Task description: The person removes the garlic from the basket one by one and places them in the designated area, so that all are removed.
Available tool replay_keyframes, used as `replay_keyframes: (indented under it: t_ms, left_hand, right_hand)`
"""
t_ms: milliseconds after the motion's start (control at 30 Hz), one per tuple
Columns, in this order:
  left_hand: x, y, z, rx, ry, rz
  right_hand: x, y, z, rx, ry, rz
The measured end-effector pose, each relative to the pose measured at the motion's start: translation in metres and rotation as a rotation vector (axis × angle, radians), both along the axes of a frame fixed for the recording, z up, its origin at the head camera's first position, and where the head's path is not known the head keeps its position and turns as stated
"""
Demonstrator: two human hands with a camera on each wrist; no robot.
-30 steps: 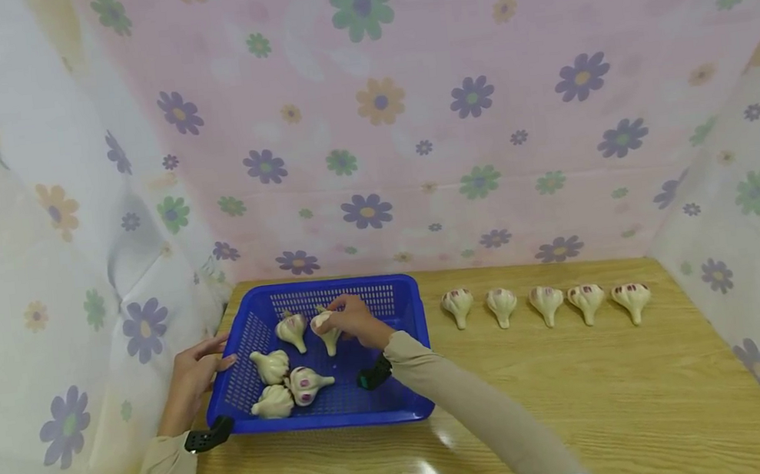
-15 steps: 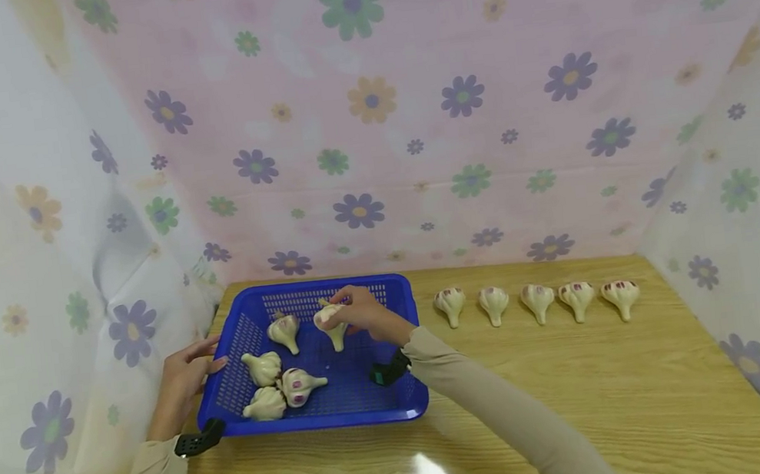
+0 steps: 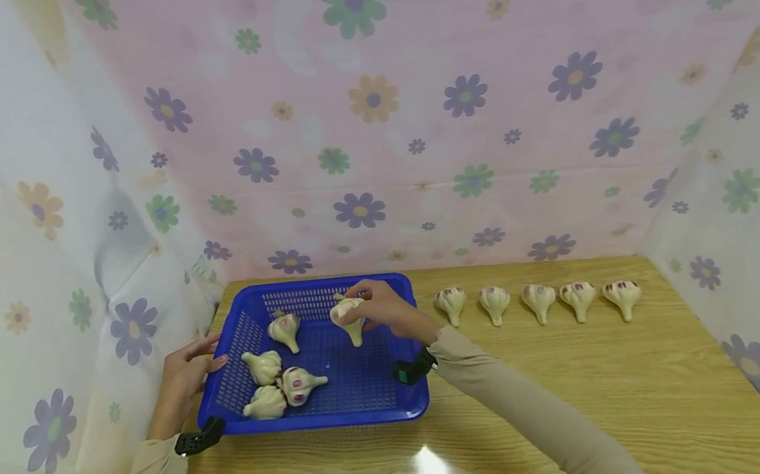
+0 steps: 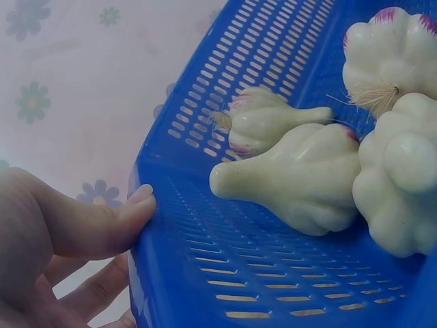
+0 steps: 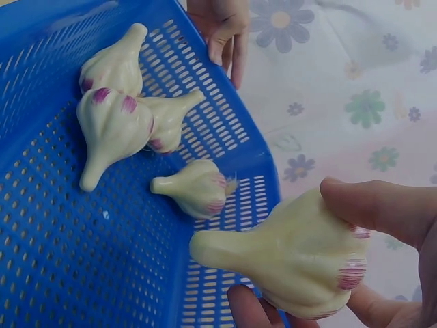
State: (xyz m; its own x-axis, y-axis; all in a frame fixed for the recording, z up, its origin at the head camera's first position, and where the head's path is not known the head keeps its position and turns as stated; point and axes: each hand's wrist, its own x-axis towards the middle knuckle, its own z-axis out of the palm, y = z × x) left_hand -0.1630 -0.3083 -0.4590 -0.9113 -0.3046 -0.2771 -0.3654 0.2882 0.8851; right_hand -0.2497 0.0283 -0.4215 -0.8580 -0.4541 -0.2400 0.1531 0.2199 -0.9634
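Observation:
My right hand (image 3: 380,305) grips a garlic bulb (image 5: 293,253) over the back right part of the blue basket (image 3: 316,423). In the right wrist view the thumb lies on one side of this bulb and the fingers on the other, its stem pointing left. At the basket's left side, my left hand (image 4: 75,239) holds the rim, thumb on top and fingers outside below. Several other bulbs lie in the basket's left half: one garlic bulb (image 3: 284,332) near the back wall, and a cluster with a purple-marked bulb (image 3: 300,385) at the front.
A row of garlic bulbs runs along the back of the wooden table (image 3: 541,382), right of the basket, from the nearest bulb (image 3: 451,304) to the farthest bulb (image 3: 622,296). Flowered cloth (image 3: 424,124) walls in the back and both sides.
My right hand has lifted the garlic bulb slightly and carried it to the right within the basket's outline. The left hand keeps its hold on the rim. The head view has shifted a little.

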Motion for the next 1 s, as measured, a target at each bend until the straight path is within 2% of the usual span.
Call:
replay_keyframes:
  t_ms: [600, 833, 1000]
  left_hand:
    - [0.001, 0.000, 0.001, -0.020, -0.007, -0.012]
    - [0.001, 0.001, 0.002, -0.027, 0.002, -0.015]
    - [0.002, 0.002, 0.002, -0.035, -0.003, -0.016]
  right_hand:
    - [0.002, 0.039, 0.011, -0.030, 0.014, 0.009]
    - [0.003, 0.054, 0.016, -0.016, 0.049, 0.020]
    - [0.003, 0.063, 0.017, -0.026, 0.033, 0.007]
